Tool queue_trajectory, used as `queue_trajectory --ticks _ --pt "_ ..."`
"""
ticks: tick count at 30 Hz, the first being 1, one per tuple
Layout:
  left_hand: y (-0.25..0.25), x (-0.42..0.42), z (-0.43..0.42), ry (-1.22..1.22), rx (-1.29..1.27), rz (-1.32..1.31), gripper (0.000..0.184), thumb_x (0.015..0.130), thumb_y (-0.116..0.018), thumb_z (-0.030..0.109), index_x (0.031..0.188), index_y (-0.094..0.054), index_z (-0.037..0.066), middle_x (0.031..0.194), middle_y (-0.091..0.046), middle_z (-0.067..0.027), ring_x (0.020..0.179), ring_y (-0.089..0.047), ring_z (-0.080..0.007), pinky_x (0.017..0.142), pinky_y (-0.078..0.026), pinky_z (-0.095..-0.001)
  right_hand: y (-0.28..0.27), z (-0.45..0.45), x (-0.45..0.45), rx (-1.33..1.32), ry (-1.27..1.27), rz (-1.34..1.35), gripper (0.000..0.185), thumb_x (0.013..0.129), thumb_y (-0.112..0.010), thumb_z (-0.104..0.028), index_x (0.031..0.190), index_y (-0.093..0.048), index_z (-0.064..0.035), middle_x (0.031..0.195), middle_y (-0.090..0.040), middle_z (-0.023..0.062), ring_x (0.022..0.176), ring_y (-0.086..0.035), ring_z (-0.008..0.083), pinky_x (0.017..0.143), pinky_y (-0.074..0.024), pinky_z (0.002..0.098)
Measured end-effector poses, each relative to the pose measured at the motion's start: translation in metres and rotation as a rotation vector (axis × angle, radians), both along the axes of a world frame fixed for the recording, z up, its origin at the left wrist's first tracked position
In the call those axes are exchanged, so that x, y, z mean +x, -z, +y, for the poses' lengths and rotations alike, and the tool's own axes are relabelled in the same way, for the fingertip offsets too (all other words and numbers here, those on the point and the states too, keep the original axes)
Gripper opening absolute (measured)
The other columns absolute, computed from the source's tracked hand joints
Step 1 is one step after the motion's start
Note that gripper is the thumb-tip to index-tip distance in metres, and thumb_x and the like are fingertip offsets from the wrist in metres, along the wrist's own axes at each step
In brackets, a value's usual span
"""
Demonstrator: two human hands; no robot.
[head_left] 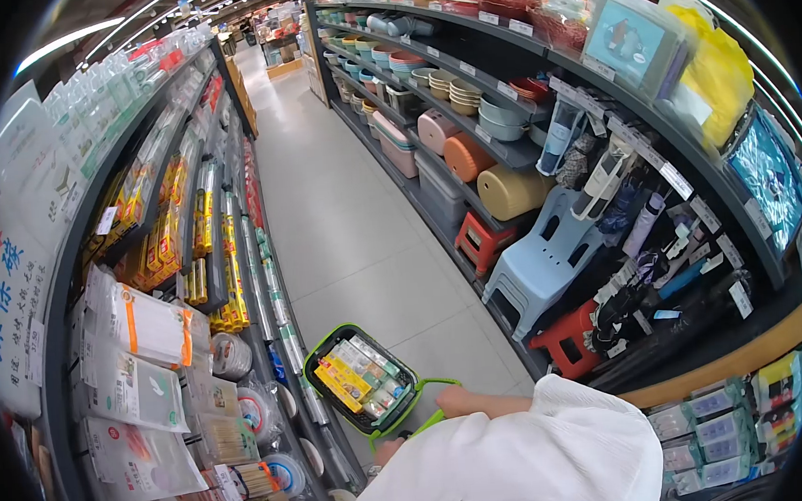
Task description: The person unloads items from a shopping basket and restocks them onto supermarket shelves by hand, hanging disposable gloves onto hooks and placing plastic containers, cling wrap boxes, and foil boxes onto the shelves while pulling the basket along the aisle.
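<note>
A black shopping basket (406, 360) with a green rim stands low in the aisle. Yellow boxes (341, 379) and several pale wrapped packs (371, 367) lie inside it. A green handle (441, 382) reaches from the basket to my right hand (449, 399), which looks closed at it; its fingers are small and partly hidden. My left hand (391, 449) shows only as a small patch beside the basket's near end, its fingers mostly covered by my white clothing (524, 454).
On the left, a shelf holds bagged disposables (139, 326), tubs (233, 354) and yellow boxes (158, 256). Across the aisle (352, 207) are bowls (465, 95), a blue plastic chair (543, 251), red stools (567, 339) and umbrellas (643, 226). Packs (720, 433) sit at lower right.
</note>
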State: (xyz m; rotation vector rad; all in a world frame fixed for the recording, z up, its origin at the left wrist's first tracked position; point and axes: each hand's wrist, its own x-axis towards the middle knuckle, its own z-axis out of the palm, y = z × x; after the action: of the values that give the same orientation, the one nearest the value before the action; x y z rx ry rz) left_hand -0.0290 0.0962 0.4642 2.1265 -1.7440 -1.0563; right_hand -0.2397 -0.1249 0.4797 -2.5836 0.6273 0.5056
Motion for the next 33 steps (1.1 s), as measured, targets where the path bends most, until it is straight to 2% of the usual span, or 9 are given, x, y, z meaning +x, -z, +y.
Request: queue_trajectory --ticks 2,5,12,15,18,22,27,30,33 --pt "0.015 -0.007 -0.003 0.017 -0.021 -0.053 0.031 0.09 -0.061 0.038 0.09 -0.075 0.01 0.084 -0.072 -0.0217 0.083 -0.071 -0.0408 0.068 -0.056 -0.0536 -0.003 -0.009 0.004 0.022 -0.007 0.029 0.023 0.074 -0.07 -0.027 0.081 -0.074 -0.0057 0.085 -0.072 0.0203 0.083 -0.071 0.0401 0.074 -0.0562 0.0515" --pt "0.049 -0.016 0.0 0.028 -0.005 -0.156 0.032 0.091 -0.06 0.038 0.091 -0.076 0.011 0.085 -0.072 -0.0214 0.083 -0.071 -0.0407 0.069 -0.057 -0.0534 0.007 -0.026 0.004 0.005 -0.203 0.104 0.022 0.078 -0.068 -0.024 0.085 -0.075 -0.0046 0.089 -0.074 0.0185 0.085 -0.072 0.038 0.074 -0.0574 0.0507" --pt "0.094 -0.057 0.009 -0.011 0.155 -0.208 0.033 0.09 -0.059 0.039 0.094 -0.077 0.012 0.087 -0.073 -0.0209 0.084 -0.072 -0.0403 0.071 -0.057 -0.053 0.034 -0.037 -0.037 0.069 -0.273 -0.001 0.022 0.077 -0.068 -0.023 0.086 -0.075 -0.0046 0.09 -0.074 0.018 0.086 -0.072 0.038 0.074 -0.0576 0.0502" --pt "0.094 -0.083 0.01 -0.099 0.239 -0.213 0.032 0.091 -0.058 0.038 0.098 -0.078 0.014 0.091 -0.074 -0.0196 0.086 -0.072 -0.0398 0.074 -0.058 -0.0531 0.044 -0.037 -0.056 0.094 -0.33 -0.024 0.021 0.077 -0.068 -0.023 0.086 -0.075 -0.0046 0.09 -0.074 0.0178 0.086 -0.072 0.038 0.075 -0.0576 0.0501" --pt "0.045 -0.113 -0.008 -0.252 0.249 -0.307 0.031 0.091 -0.058 0.036 0.1 -0.078 0.015 0.093 -0.074 -0.0186 0.089 -0.072 -0.0399 0.077 -0.057 -0.0534 0.051 -0.043 -0.072 0.119 -0.279 -0.056 0.022 0.072 -0.071 -0.025 0.083 -0.075 -0.0059 0.087 -0.072 0.0198 0.085 -0.07 0.04 0.075 -0.0567 0.0507" --pt "0.044 -0.131 -0.022 -0.311 0.291 -0.308 0.03 0.09 -0.058 0.035 0.102 -0.079 0.017 0.095 -0.074 -0.018 0.091 -0.072 -0.0403 0.078 -0.058 -0.0525 0.042 -0.053 -0.09 0.134 -0.226 -0.125 0.023 0.073 -0.071 -0.026 0.083 -0.075 -0.0049 0.087 -0.072 0.0203 0.085 -0.07 0.0405 0.075 -0.0563 0.0519" --pt "0.052 -0.131 -0.044 -0.142 0.27 -0.186 0.03 0.089 -0.059 0.031 0.106 -0.078 0.015 0.099 -0.073 -0.0205 0.094 -0.071 -0.0403 0.079 -0.058 -0.0515 0.031 -0.062 -0.112 0.155 -0.148 -0.155 0.024 0.074 -0.071 -0.026 0.083 -0.075 -0.0042 0.087 -0.072 0.0208 0.085 -0.07 0.0411 0.075 -0.0563 0.0523" --pt "0.023 -0.136 -0.063 -0.196 0.221 -0.181 0.03 0.088 -0.06 0.03 0.106 -0.078 0.015 0.1 -0.073 -0.0213 0.094 -0.071 -0.0403 0.079 -0.058 -0.0507 0.063 -0.074 -0.108 0.075 -0.17 -0.065 0.022 0.075 -0.071 -0.025 0.084 -0.076 -0.0054 0.089 -0.072 0.0195 0.085 -0.07 0.0394 0.074 -0.0558 0.0518" --pt "0.048 -0.128 -0.063 -0.166 0.186 -0.186 0.03 0.087 -0.061 0.031 0.106 -0.079 0.016 0.099 -0.074 -0.0207 0.093 -0.072 -0.0393 0.078 -0.058 -0.0504 0.059 -0.072 -0.107 0.049 -0.186 -0.005 0.022 0.075 -0.071 -0.025 0.085 -0.076 -0.0053 0.09 -0.073 0.0203 0.086 -0.071 0.0393 0.075 -0.0562 0.0514"
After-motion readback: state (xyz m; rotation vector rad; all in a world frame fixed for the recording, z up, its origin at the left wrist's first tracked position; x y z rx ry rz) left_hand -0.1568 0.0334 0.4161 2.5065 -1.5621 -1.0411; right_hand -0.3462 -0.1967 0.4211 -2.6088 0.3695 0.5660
